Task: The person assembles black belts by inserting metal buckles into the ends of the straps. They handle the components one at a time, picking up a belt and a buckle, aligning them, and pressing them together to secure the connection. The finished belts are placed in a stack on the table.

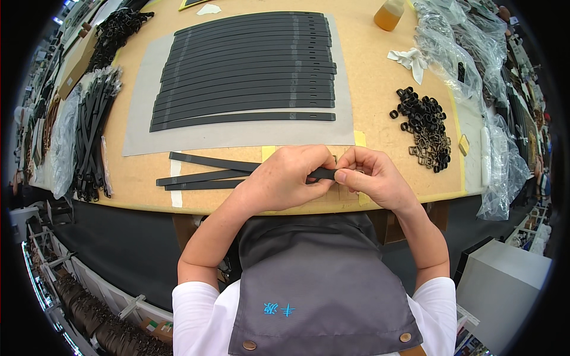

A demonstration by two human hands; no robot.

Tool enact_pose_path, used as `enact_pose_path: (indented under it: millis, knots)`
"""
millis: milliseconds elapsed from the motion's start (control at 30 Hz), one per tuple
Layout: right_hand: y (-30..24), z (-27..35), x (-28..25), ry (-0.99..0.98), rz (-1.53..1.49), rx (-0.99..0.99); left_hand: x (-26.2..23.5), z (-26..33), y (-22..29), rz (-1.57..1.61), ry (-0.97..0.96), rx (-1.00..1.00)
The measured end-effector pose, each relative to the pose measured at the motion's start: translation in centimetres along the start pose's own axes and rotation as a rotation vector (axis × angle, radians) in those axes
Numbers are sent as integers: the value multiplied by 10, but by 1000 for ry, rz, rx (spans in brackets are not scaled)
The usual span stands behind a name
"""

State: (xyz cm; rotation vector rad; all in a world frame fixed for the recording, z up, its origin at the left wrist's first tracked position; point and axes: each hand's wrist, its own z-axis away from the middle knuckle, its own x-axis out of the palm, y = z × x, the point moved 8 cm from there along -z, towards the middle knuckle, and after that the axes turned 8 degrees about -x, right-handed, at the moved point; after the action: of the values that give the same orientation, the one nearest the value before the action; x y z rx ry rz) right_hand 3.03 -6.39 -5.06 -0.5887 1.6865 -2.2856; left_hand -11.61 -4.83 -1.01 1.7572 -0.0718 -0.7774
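Note:
Near the front edge of the table, my left hand (pixel 288 178) is closed round a dark grey belt strap (pixel 322 173). My right hand (pixel 373 177) pinches the right end of that strap between thumb and fingers. A small metal part shows between the two hands, too hidden to name. To the left of my left hand, several belt strap ends (pixel 205 177) fan out on the table; which one belongs to the held strap is hidden under the hand. Beyond the hands, a row of belt straps (pixel 246 74) lies side by side on a grey sheet (pixel 142 118).
On the right lie a pile of black loops (pixel 423 113) and metal buckles (pixel 432 148), a white cloth (pixel 411 61) and clear plastic bags (pixel 457 53). A bottle of amber liquid (pixel 389 16) stands at the far right. Bundled black straps (pixel 95 130) lie along the left edge.

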Motion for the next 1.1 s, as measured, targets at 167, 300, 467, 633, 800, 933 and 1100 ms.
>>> enact_pose_path:
  millis: [167, 300, 467, 633, 800, 933, 1100]
  knots:
    - [0, 0, -1, -8, 32, -2, 1, 0, 0, 32, 17, 0]
    - [0, 1, -1, -2, 27, -1, 0, 0, 1, 66, -7, -33]
    - [0, 1, 2, -32, -28, 26, -1, 2, 4, 25, -1, 28]
    - [2, 0, 2, -116, 20, 101, 0, 5, 4, 61, 15, 10]
    - [-10, 0, 6, -246, 142, 164, -1, 7, 7, 43, 10, 7]
    - [-11, -1, 11, -249, 105, 169, -2, 8, 5, 30, 20, 6]
    - [-5, 1, 14, -178, 27, 158, -2, 7, 4, 34, 20, 11]
